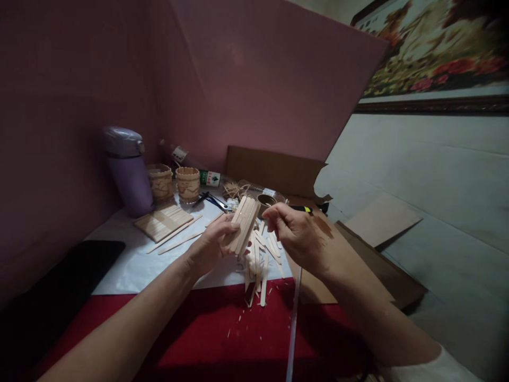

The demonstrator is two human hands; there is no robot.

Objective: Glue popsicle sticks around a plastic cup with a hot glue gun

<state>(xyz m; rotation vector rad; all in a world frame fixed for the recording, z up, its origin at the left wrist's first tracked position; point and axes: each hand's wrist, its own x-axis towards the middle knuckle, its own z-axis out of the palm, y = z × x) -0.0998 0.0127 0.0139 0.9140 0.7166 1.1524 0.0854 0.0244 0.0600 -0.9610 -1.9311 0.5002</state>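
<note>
My left hand [215, 237] grips a small panel of craft sticks [244, 223] laid side by side, tilted up in front of me. To its right, my right hand [289, 229] is closed in a pinch close to the panel's upper end, apart from it. What its fingertips hold, if anything, is too small to make out. Loose craft sticks [264, 281] and small splinters lie scattered below the hands. Behind the right hand shows a black and yellow handle [304, 209]. A brown tape roll [266, 201] stands just beyond the fingers.
A flat craft-stick panel [163, 223] lies at left near a purple bottle [129, 178] and two decorated wooden cups [187, 184]. Scissors [214, 201] and plastic bottles [210, 178] lie behind. Cardboard [274, 170] leans at the back. A clear strip [294, 323] crosses the red cloth [222, 329].
</note>
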